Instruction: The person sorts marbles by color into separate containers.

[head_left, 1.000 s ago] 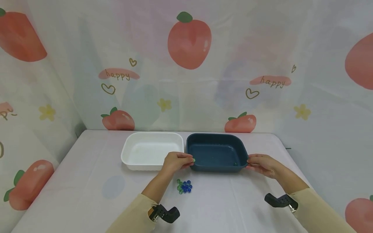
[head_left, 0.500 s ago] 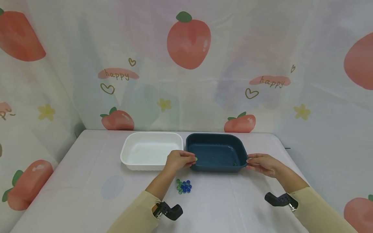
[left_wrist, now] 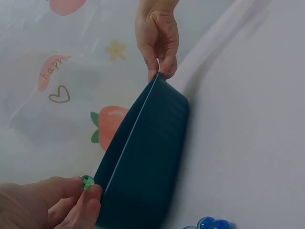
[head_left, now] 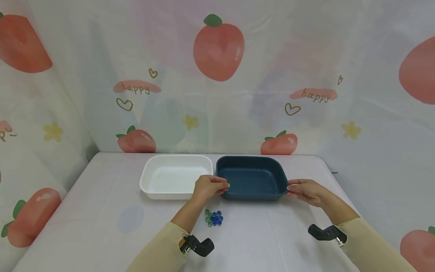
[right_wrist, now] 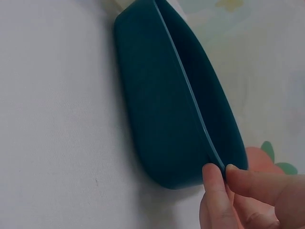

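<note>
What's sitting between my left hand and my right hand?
The dark blue tray, as the head view shows; your right hand pinches its rim, your left hand holds a green marble by the tray's other end.

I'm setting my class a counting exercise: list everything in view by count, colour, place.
Table: one, white, across lower view.
Backdrop: one, pale with fruit, behind table.
White tray: one, white, table's far side.
Blue tray: one, dark blue, right of white tray.
Green marbles: several, green, in front of trays.
Blue marbles: several, blue, beside green marbles.
Held marble: one, green, near blue tray.
Sleeves: two, beige, lower edge.
Wrist cameras: two, black, at sleeve ends.
Left hand: one, bare, pinching held marble.
Right hand: one, bare, pinching blue tray's right rim.
</note>
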A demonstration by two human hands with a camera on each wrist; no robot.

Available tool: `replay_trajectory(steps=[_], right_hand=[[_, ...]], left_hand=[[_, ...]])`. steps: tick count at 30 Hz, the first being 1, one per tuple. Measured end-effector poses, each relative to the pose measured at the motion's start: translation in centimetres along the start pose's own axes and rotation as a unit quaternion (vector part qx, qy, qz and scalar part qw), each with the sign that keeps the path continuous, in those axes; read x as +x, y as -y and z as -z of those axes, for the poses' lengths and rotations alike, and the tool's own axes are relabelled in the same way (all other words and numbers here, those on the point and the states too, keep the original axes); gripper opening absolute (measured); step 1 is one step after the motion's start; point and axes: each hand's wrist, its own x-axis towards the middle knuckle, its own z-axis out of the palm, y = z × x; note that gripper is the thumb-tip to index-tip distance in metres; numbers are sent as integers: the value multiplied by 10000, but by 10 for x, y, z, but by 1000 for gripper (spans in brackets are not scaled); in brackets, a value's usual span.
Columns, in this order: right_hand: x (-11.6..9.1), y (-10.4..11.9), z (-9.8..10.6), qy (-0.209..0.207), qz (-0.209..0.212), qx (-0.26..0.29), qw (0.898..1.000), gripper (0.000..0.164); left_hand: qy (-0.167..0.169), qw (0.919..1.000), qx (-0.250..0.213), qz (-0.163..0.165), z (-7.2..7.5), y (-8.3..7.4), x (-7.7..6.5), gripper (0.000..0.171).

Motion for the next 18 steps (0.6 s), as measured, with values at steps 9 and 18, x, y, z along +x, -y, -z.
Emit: replay_trajectory(steps=[9,18], right_hand=[[2,0,1,-12,-40,-29,10000,51],[1,0,1,-11,-83,64,9999,50]], left_hand=[[-70,9999,101,-76,0,1,-3,15],[20,9999,118,-46,4,3,-15,16]])
